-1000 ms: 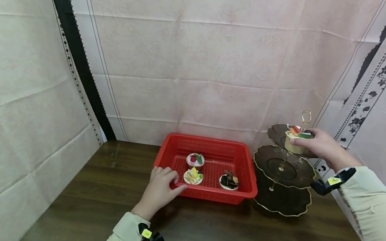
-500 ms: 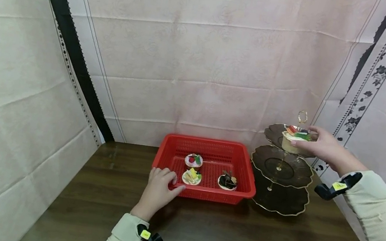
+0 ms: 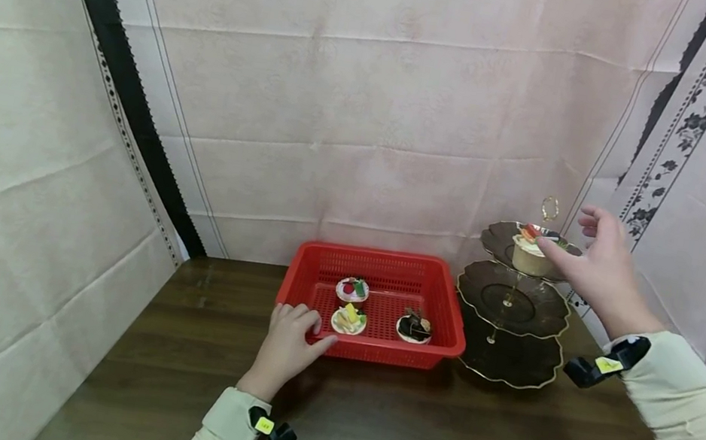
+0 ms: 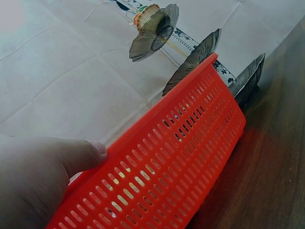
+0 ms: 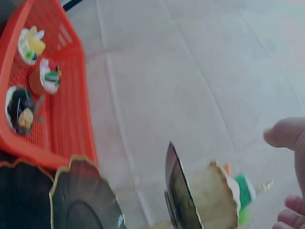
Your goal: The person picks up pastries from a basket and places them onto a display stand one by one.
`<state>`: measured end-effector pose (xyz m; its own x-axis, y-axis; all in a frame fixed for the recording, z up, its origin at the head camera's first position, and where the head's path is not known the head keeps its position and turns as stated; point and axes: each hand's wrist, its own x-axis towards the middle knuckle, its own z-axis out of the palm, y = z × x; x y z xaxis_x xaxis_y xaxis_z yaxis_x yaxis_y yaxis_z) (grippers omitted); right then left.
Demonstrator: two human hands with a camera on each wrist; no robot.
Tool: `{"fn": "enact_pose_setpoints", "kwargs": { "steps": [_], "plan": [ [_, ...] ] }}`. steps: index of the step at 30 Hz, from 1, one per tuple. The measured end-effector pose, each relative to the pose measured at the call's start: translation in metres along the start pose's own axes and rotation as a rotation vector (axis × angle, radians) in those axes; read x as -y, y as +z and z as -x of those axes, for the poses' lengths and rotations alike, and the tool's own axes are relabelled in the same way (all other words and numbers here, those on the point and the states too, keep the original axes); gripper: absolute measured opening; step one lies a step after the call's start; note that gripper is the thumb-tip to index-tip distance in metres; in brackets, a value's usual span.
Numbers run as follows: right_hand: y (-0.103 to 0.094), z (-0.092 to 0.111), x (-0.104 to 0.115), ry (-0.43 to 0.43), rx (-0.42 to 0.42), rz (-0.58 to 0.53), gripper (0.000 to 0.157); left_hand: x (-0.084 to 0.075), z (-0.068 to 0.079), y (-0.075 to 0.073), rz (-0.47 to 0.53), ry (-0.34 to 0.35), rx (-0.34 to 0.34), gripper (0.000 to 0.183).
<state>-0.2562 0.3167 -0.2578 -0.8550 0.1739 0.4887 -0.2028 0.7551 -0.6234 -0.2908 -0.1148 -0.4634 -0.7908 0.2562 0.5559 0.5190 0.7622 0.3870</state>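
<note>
A cupcake (image 3: 527, 260) topped with red, orange and green fruit pieces stands upright on the top tier of a dark three-tier cake stand (image 3: 483, 289) with wavy gold rims. My right hand (image 3: 608, 277) is just right of it, thumb and fingers spread apart. The right wrist view shows a gap between that hand and the cupcake (image 5: 217, 198). At the front left corner of a red plastic basket (image 4: 143, 176), my left hand (image 3: 287, 347) holds the rim, its thumb over the edge; the other fingers are partly hidden. Three more cupcakes sit in the basket, one dark cupcake (image 3: 414, 328) at the right.
Beside the basket, the cake stand's middle tier (image 3: 541, 309) and bottom tier (image 3: 510, 361) carry nothing. A dark wooden table (image 3: 403, 433) lies under everything. Pale cloth (image 3: 357, 99) hangs behind and at both sides, close to the stand's right.
My right hand has let go of the cupcake, opening its fingers and drawing back up and right. The cupcake now stands on the top tier. My left hand stays at the basket rim.
</note>
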Motion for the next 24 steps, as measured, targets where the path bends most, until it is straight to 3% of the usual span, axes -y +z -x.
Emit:
{"fn": "enact_pose_setpoints", "kwargs": {
  "steps": [9,15,19,24],
  "plan": [
    [0.024,0.013,0.024,-0.09,-0.092,-0.1,0.062,0.001,-0.002,0.001,0.0,-0.01,0.005,0.037],
    [0.054,0.015,0.024,-0.317,-0.204,-0.17,0.048,0.0,-0.002,0.0,-0.003,0.005,-0.002,0.038],
    [0.074,0.016,0.025,-0.374,-0.145,-0.21,0.048,0.0,-0.002,-0.001,-0.004,0.003,0.001,0.038],
    [0.099,0.02,0.025,-0.303,-0.001,-0.253,0.052,0.0,-0.001,0.0,0.004,-0.001,0.007,0.038]
  ]
}}
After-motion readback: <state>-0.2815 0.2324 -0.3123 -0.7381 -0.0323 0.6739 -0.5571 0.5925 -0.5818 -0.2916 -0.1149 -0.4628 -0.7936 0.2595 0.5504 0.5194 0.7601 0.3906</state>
